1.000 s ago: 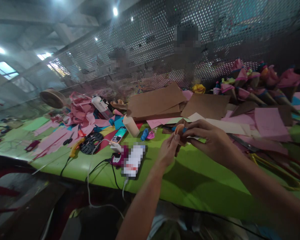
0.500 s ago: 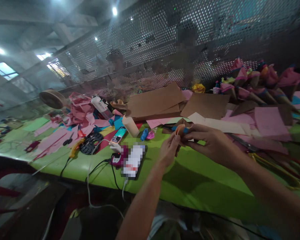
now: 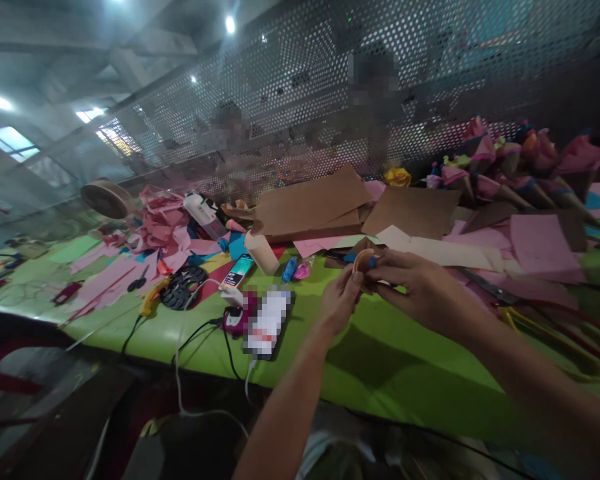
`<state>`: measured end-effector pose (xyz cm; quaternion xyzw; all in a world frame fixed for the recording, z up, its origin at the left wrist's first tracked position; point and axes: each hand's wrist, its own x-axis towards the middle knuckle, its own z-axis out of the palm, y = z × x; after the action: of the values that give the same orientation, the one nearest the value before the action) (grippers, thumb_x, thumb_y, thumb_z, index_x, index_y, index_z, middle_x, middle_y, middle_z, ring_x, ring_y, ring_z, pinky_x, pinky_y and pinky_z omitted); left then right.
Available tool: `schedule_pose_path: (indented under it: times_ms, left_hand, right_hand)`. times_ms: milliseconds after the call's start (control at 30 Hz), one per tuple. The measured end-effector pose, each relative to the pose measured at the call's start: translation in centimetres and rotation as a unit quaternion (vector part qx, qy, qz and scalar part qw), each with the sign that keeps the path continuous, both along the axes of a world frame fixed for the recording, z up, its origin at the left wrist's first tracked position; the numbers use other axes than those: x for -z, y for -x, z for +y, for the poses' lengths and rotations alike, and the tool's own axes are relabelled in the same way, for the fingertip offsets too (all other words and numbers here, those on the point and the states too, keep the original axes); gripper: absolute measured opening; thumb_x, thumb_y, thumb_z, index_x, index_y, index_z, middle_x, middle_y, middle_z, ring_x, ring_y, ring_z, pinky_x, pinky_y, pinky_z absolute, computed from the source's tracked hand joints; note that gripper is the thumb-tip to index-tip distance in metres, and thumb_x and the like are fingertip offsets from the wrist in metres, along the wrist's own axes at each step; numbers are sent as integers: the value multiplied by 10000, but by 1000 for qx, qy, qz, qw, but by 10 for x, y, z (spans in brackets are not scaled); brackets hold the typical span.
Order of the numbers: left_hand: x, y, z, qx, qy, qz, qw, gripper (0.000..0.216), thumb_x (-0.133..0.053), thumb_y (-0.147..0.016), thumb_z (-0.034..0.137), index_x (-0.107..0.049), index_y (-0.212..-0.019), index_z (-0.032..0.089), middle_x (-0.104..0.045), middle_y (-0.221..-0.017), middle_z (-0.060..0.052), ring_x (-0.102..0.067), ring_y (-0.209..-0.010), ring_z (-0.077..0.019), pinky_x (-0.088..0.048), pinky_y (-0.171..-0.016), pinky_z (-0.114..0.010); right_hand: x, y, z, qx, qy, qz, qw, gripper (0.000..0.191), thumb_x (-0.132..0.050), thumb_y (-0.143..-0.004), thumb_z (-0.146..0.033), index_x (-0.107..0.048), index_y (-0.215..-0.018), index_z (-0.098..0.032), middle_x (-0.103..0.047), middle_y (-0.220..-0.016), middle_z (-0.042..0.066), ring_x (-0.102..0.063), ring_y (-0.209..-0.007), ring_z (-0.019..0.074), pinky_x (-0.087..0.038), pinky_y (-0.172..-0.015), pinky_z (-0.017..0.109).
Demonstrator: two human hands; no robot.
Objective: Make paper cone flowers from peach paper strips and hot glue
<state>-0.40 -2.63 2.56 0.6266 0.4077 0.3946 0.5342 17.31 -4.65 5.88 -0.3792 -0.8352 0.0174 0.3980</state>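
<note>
Both hands meet above the green table (image 3: 380, 373), at a small curled orange piece (image 3: 364, 259) that looks like paper. My left hand (image 3: 341, 299) pinches its lower edge between thumb and fingers. From the other side, my right hand (image 3: 414, 283) has its fingertips closed at the piece's right edge; their exact grip is partly hidden. Behind the fingers lies a bit of blue paper (image 3: 350, 257). Left of the hands are a blue crumpled wrapper (image 3: 289, 269) and a pink one (image 3: 303, 270).
Large scissors (image 3: 523, 307) lie at the right. Phones (image 3: 270, 323), cables, a cream paper roll (image 3: 261, 253) and a yellow-handled glue gun (image 3: 153, 297) are on the left. Cardboard (image 3: 310, 200), pink sheets (image 3: 540, 247) and wrapped paper flowers (image 3: 495, 160) stand along the mesh screen (image 3: 300, 107).
The orange piece now shows as a rounder arch between my fingers. My right hand has shifted slightly, while my left hand stays nearly in place.
</note>
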Motion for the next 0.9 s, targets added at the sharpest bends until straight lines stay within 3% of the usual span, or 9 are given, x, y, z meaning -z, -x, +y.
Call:
schedule_pose_path:
  times_ms: [300, 533, 700, 900]
  left_hand:
    - [-4, -2, -1, 19, -26, 4, 999, 736, -408, -876, 815, -668, -1000, 138, -391, -548, 60, -346, -509, -100, -252, -474, -244]
    - [-9, -7, -1, -3, 49, -28, 998, 828, -473, -726, 927, -645, -932, 144, -442, -559, 54, -340, -470, -77, -241, -461, -232]
    - [-7, -7, -1, -3, 51, -50, 997, 894, -482, -687, 955, -664, -998, 136, -483, -610, 36, -326, -461, -67, -225, -446, -228]
    - [-7, -5, -1, 7, 24, -58, 998, 876, -506, -704, 930, -690, -1019, 134, -503, -608, 24, -370, -514, -86, -274, -477, -227]
  right_hand:
    - [0, -1, -1, 15, -3, 20, 1000, 171, -615, -903, -130, -751, -875, -231, -761, -905, 76, -724, -849, 225, -570, -738, 325]
    - [2, -4, -3, 34, 5, 53, 998, 190, -627, -880, -121, -759, -920, -252, -793, -887, 49, -742, -802, 220, -574, -701, 316]
    - [-1, -5, -4, 26, 17, 67, 997, 183, -609, -914, -189, -770, -926, -274, -798, -869, 41, -746, -769, 228, -587, -668, 333]
    - [2, -5, 0, 13, -11, 81, 997, 195, -603, -917, -188, -787, -917, -250, -768, -991, 92, -747, -902, 241, -619, -765, 359]
